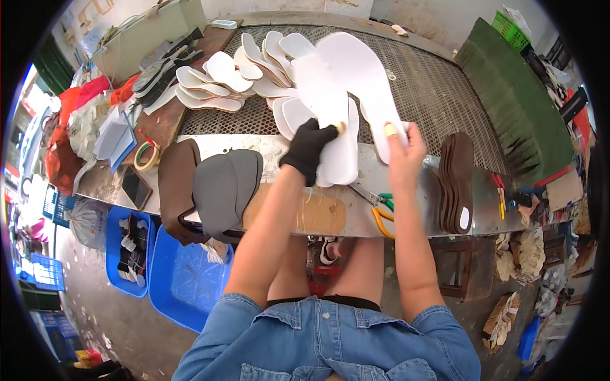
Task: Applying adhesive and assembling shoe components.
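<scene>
My left hand, in a black fingerless glove, is closed on white shoe insoles held over the bench edge. My bare right hand, with yellow wrapping on its thumb, pinches the lower end of another white insole. That one slants up and left, blurred at its far end and overlapping the left hand's insoles. Beyond my hands lies a loose heap of white insoles on the mesh bench top. A stack of brown insoles stands right of my right hand.
Grey sheet pieces and dark brown pieces lie at the left front edge. Scissors with an orange handle sit below my right hand. A phone, tape roll and blue bins are at left; a green panel rises at right.
</scene>
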`<state>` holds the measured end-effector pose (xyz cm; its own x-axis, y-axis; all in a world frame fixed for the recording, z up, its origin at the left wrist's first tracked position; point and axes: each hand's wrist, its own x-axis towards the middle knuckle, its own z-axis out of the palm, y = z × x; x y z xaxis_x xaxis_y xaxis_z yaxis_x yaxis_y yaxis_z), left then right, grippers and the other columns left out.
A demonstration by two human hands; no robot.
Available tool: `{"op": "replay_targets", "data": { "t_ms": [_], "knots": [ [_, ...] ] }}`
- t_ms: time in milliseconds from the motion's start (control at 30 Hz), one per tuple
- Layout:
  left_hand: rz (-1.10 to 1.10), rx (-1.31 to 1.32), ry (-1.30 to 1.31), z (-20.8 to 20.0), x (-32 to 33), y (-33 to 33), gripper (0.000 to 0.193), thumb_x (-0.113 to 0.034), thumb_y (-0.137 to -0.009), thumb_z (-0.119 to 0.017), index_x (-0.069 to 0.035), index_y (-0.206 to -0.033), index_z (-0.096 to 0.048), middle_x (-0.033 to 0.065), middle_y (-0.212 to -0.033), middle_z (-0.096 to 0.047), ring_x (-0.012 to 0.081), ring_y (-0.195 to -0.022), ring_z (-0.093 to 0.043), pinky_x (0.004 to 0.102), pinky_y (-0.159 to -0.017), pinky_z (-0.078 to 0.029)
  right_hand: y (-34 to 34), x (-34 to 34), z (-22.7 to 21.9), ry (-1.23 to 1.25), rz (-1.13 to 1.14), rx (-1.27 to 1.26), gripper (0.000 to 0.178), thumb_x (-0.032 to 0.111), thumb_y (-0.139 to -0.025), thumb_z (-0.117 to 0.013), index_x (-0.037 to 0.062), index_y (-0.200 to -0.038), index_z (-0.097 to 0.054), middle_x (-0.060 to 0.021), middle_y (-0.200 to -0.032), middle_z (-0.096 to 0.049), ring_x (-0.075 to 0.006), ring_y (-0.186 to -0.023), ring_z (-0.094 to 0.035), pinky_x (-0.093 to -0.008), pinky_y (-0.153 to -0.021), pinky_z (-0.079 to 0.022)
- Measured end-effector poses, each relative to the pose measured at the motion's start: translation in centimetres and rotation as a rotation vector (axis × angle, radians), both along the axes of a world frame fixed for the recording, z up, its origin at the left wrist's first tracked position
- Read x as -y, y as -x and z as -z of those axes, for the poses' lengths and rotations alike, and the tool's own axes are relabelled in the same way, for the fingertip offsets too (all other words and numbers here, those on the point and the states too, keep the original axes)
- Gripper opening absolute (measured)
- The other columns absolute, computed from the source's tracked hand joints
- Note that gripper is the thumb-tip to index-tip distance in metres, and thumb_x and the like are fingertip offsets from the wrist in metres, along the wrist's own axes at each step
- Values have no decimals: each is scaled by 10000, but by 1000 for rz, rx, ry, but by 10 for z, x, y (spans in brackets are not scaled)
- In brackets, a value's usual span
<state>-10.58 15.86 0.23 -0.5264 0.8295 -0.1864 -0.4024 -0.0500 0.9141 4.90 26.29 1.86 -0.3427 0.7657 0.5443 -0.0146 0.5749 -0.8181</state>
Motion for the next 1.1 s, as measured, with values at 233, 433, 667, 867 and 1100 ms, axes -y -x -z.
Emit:
{"op": "replay_targets", "data": {
  "t_ms": [233, 433, 667, 867, 1100],
  "knots": [
    [-137, -916, 484, 29, 26, 17, 733, -364, -649, -794, -8, -1222, -509, 110, -865, -626, 233, -775, -635, 347, -715, -507, -40, 18, 10, 293, 100, -170, 178, 152, -859, -643, 3, -850, -546, -23, -759, -573, -74, -690, -494, -248, -609, -417],
    [-630, -1580, 516, 36, 36, 0, 521, -318, -779, -730, 8, -1137, -538, 76, -897, -606, 184, -834, -596, 315, -708, -507, -52, 34, 8, 69, 89, -121, 252, 193, -844, -666, 2, -826, -502, -42, -708, -512, -106, -644, -454, -273, -565, -396],
    [20, 13, -272, -12, 40, -66, 409, -216, -884, -643, -73, -1242, -505, 36, -1039, -607, 153, -900, -599, 316, -695, -521, -72, 83, 19, -195, -71, 129, 352, 278, -795, -717, 0, -845, -508, -66, -725, -482, -142, -640, -481, -293, -560, -411],
    [62, 31, -253, -16, 58, -89, 372, -197, -866, -650, -40, -1178, -523, 47, -986, -611, 130, -795, -593, 263, -623, -499, -82, 70, -20, 49, -598, -194, 662, 305, -775, -751, -32, -1268, -467, -59, -1093, -577, -110, -801, -537, -229, -684, -464],
    [257, -8, -163, -2, 67, -102, 470, -220, -854, -661, -45, -1255, -492, 36, -998, -607, 118, -847, -598, 260, -708, -510, -100, 68, -25, 262, -378, -173, 170, 50, -843, -634, -8, -1003, -631, -21, -858, -641, -57, -696, -573, -209, -644, -482]
  ]
}}
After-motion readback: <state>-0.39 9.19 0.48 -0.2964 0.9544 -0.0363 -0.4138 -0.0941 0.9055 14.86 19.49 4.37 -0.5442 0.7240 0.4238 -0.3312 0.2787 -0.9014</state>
